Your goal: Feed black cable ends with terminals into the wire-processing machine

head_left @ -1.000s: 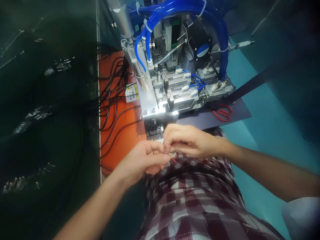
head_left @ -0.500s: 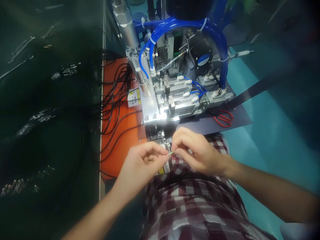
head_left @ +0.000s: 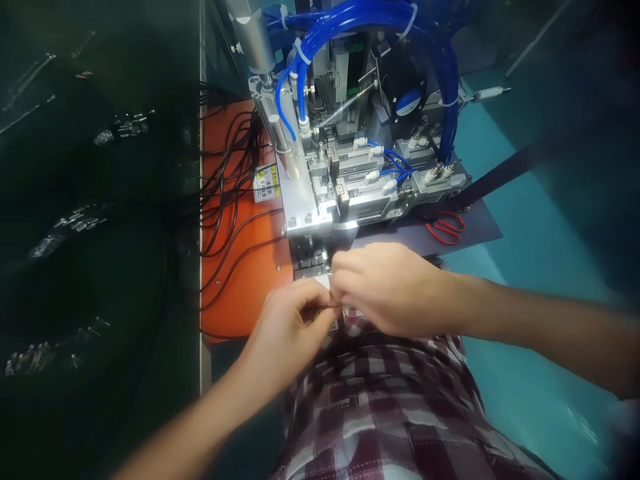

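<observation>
The wire (head_left: 342,306) was a thin strand at the meeting point of the 2 hands, just in front of the person's checked shirt (head_left: 373,393) and near the lower front of the machine (head_left: 360,213). The left hand (head_left: 287,323) seemed to pinch it between thumb and forefinger. The right hand (head_left: 387,287) was curled close by, its fingertips turned out of view, so I could not tell whether they gripped the strand too.

It looked very light and probably bent easily, with little stiffness of its own; so slim a strand would likely have rolled or slipped under a loose pinch, and its ends seemed the parts most easily damaged. The better hold was probably 2 fingertips close behind an end, pressed gently. The red scissors (head_left: 445,228) lay beyond the right hand, well apart from the wire.
</observation>
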